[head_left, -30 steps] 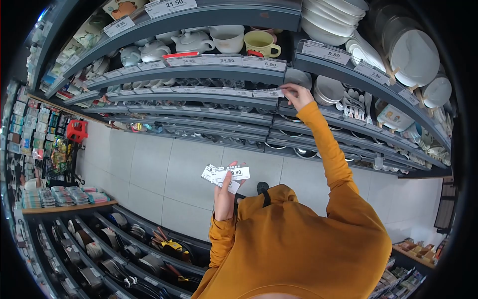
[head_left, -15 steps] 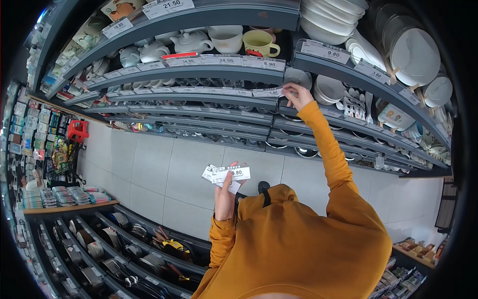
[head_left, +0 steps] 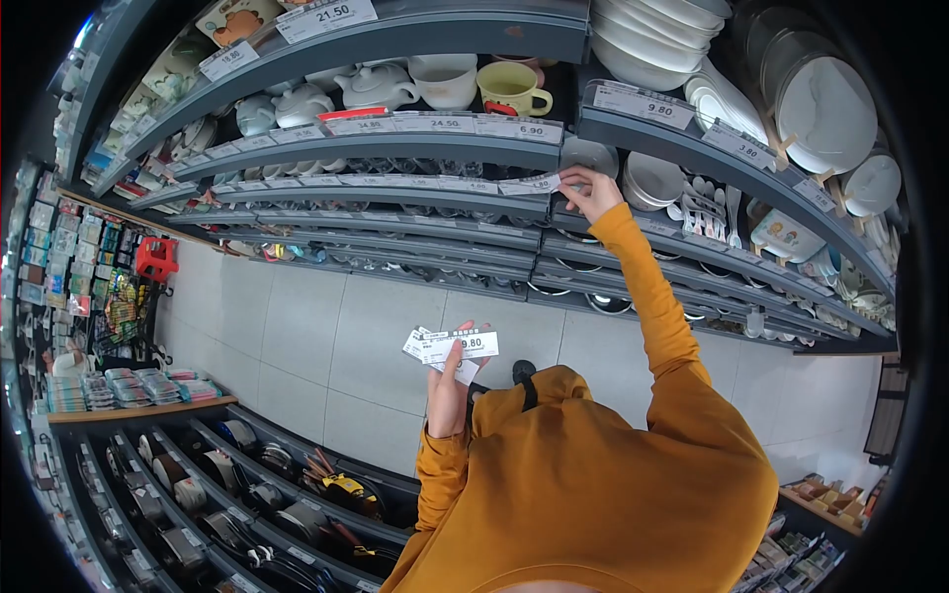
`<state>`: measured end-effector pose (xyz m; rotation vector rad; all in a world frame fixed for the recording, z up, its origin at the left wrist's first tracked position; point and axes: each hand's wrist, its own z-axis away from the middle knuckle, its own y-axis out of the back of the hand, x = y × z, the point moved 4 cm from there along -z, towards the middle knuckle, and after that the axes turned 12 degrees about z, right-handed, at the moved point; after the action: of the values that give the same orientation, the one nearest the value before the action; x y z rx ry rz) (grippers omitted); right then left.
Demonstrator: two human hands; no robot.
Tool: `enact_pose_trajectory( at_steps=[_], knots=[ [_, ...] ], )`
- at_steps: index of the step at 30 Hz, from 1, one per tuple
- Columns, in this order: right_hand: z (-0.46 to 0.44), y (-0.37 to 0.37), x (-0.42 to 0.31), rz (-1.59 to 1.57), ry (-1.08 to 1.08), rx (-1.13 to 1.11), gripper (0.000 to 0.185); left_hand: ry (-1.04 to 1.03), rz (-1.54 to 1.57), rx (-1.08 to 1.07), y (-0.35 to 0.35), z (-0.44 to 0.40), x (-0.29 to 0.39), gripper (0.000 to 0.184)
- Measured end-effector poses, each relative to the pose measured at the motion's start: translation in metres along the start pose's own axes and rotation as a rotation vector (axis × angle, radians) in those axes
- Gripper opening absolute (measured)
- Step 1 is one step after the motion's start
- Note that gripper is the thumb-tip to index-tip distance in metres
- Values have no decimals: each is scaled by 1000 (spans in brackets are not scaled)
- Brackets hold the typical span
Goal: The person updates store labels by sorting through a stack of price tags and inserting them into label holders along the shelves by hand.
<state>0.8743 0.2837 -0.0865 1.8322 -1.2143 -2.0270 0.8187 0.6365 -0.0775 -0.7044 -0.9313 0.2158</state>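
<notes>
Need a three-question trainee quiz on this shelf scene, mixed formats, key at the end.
1. Fill in: the ____ hand holds several price cards.
2. The right hand's fingers are at: a) a fork; b) a shelf-edge label; c) a bowl.
3. True or false: as pictured, the yellow mug stands to the right of the teapots.

Key: 1. left hand; 2. b; 3. true.

The sleeves (head_left: 647, 287) are orange-brown. The cup (head_left: 512, 89) is yellow with a bit of red. The stool (head_left: 156, 259) is bright red. The floor tiles (head_left: 381, 346) are light grey, with darker lines.
</notes>
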Motion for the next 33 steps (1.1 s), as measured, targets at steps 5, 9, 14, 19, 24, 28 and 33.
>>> enact_pose_trajectory(
  at_steps=[5,9,14,19,24,28,33],
  knots=[
    [3,-2,-3,-14,-3,-15,20,1,-3,-5,-3,-1,-2,43],
    [6,-3,-7,-21,-21,-8,19,-4,0,2,-4,-1,-3,43],
    [6,-7,2,32,-10,23,22,8,-2,2,-6,-1,-5,43],
    [10,-2,-4,181,-29,2,22,10,-11,-3,-6,-1,-7,44],
    [14,-3,-6,193,-36,14,21,24,-17,-16,-8,0,-7,42],
    [16,-5,-11,300,-27,8,27,29,-10,-21,-10,0,-7,42],
    [22,-9,-12,498,179,194,29,20,-3,-15,-9,-1,-9,42]
  ],
)
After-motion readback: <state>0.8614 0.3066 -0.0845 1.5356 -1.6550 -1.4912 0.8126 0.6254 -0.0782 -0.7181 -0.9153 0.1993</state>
